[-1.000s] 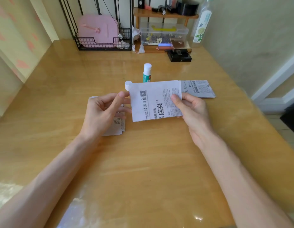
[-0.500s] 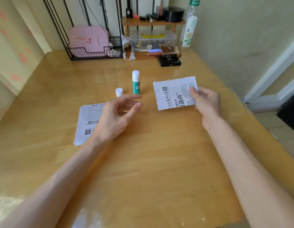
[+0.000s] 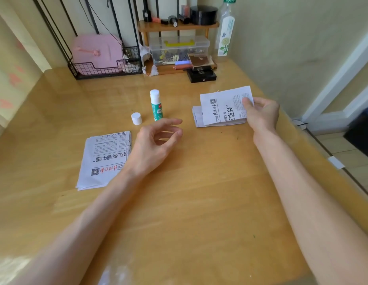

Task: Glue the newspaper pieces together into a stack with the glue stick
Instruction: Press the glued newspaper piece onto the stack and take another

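Head view, from the fingers outward: thumb and fingers (image 3: 247,103) of the right hand (image 3: 261,115) pinch the right edge of a newspaper piece (image 3: 222,105), holding it tilted just above a small pile (image 3: 196,119) of pieces lying on the desk (image 3: 199,192) at the right. The left hand (image 3: 154,145) hovers with its fingers (image 3: 172,121) loosely curled around nothing, just in front of the glue stick (image 3: 156,105), which stands upright and uncapped. Its cap (image 3: 136,118) sits beside it. A larger pile (image 3: 105,157) of pieces lies beside the left wrist. It looks like the step between sheets: one piece in hand, glue not yet taken up. Next, I'd judge, the left hand must close on the stick without toppling it, then rub glue across a flat, steady sheet.
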